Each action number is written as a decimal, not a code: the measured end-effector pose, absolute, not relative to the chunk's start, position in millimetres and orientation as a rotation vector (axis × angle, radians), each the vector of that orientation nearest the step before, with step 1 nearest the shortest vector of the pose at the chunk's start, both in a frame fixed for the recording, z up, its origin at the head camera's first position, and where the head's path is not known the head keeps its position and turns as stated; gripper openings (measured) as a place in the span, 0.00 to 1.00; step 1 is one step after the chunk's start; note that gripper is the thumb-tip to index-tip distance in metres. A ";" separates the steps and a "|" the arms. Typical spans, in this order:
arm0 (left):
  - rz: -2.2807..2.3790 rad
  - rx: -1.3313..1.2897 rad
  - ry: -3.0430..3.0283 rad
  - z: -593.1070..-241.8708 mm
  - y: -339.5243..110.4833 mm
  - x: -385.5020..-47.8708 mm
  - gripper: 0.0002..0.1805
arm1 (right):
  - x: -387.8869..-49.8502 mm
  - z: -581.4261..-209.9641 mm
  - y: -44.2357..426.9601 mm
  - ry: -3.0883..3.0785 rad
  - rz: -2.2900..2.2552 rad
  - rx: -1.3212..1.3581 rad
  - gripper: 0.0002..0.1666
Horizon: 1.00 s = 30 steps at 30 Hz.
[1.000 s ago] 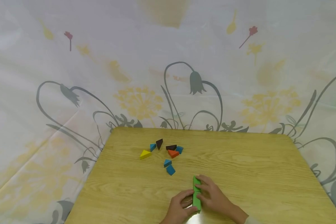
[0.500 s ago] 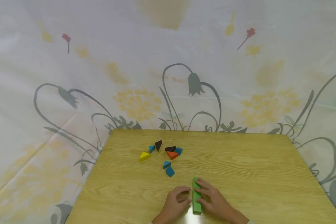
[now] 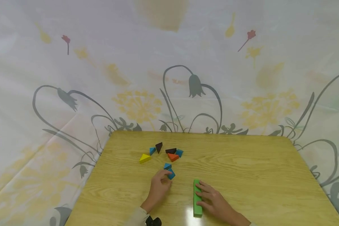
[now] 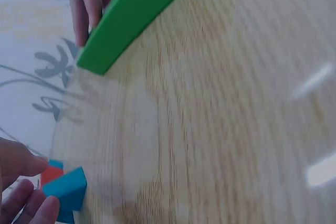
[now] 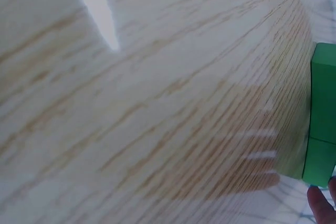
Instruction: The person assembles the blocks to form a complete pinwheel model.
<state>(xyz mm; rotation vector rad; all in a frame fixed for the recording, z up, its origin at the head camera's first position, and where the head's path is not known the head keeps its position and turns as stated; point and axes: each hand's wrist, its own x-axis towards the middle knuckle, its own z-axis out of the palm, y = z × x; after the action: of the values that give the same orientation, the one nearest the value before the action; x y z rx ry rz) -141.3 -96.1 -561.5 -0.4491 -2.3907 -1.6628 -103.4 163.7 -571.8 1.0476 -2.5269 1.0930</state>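
Two green blocks (image 3: 197, 207) lie end to end on the table, forming one long bar; their seam shows in the right wrist view on the green face (image 5: 324, 103). My right hand (image 3: 217, 203) rests its spread fingertips along the bar's right side and top. At a blue triangular block (image 3: 171, 174), my left hand (image 3: 159, 187) reaches with thumb and fingers apart. In the left wrist view that blue block (image 4: 72, 188) sits just ahead of the fingertips; whether they touch it I cannot tell. A second blue triangular block (image 3: 167, 166) lies just behind it.
Farther back on the wooden table (image 3: 243, 163) lie a yellow triangular block (image 3: 145, 158), an orange-red one (image 3: 173, 157), two dark brown ones (image 3: 159, 147) and two more blue pieces (image 3: 152, 151). A flower-printed sheet (image 3: 130, 62) hangs behind the table's back edge.
My left hand has left the green blocks and moved forward and left to the nearest blue block. The right hand stays at the green blocks, which now line up straight.
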 end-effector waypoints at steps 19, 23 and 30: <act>-1.480 -0.367 -2.494 -572.0 -95.6 -166.9 0.16 | -103.3 -573.7 166.0 -2.528 1.112 1.043 0.23; -1.501 -0.362 -2.541 -571.2 -91.4 -169.6 0.17 | -103.4 -573.4 165.5 -2.523 1.124 1.039 0.23; -1.442 -0.504 -2.628 -569.8 -92.1 -170.7 0.21 | -103.1 -574.1 164.6 -2.543 1.130 1.028 0.23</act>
<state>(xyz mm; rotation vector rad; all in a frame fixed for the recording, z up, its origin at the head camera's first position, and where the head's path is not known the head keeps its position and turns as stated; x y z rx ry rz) -170.7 -92.1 -569.8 -0.5038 -2.6280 -1.4422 -103.1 164.6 -574.1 1.0283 -2.5434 1.1296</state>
